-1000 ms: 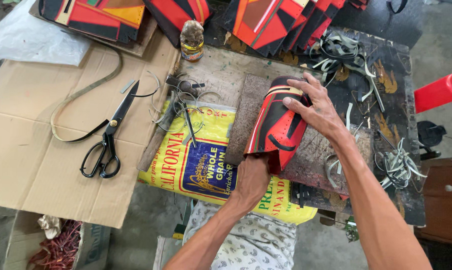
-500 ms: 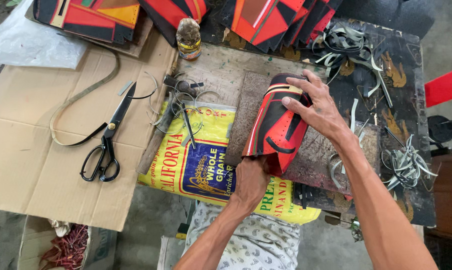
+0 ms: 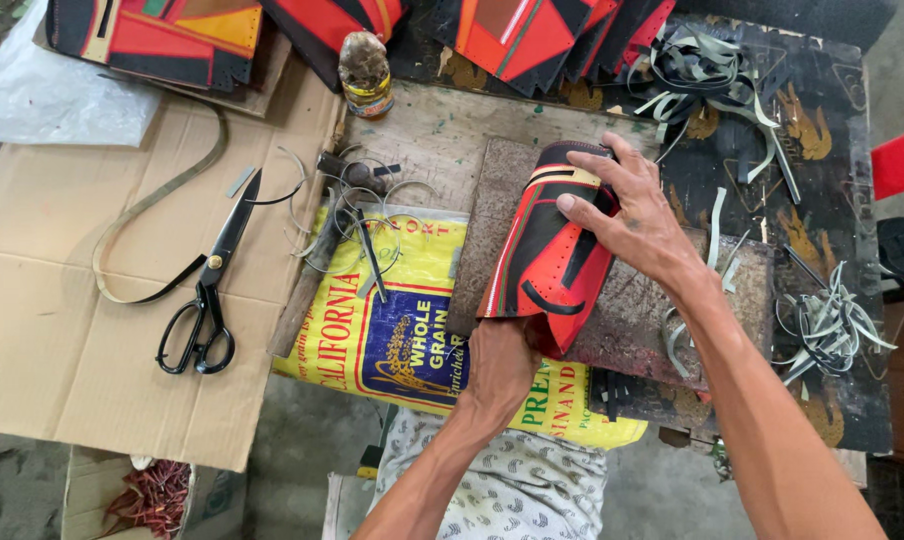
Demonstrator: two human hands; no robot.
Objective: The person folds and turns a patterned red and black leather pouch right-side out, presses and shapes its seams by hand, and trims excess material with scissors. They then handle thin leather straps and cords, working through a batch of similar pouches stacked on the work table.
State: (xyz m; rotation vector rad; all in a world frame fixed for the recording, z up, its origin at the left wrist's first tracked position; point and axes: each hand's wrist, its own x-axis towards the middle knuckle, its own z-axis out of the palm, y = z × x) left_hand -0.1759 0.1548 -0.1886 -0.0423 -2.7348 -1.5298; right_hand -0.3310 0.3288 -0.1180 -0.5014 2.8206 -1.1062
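Observation:
A red and black leather piece (image 3: pixel 547 255), curved into a tube shape, lies on a rough brown board (image 3: pixel 632 310). My right hand (image 3: pixel 627 215) presses on its top with fingers spread. My left hand (image 3: pixel 497 370) reaches into its near open end and grips the edge there; its fingers are hidden inside the piece.
Black scissors (image 3: pixel 207 290) and a tan strap (image 3: pixel 152 215) lie on flat cardboard (image 3: pixel 62 340) at left. A yellow printed sack (image 3: pixel 402 330), a small bottle (image 3: pixel 365 72), metal rings (image 3: pixel 357 215), stacked red leather pieces (image 3: pixel 172 35) and strap offcuts (image 3: pixel 832 325) surround the board.
My right hand has slid a little along the top of the leather piece; the left stays at its near end. The view shifted slightly.

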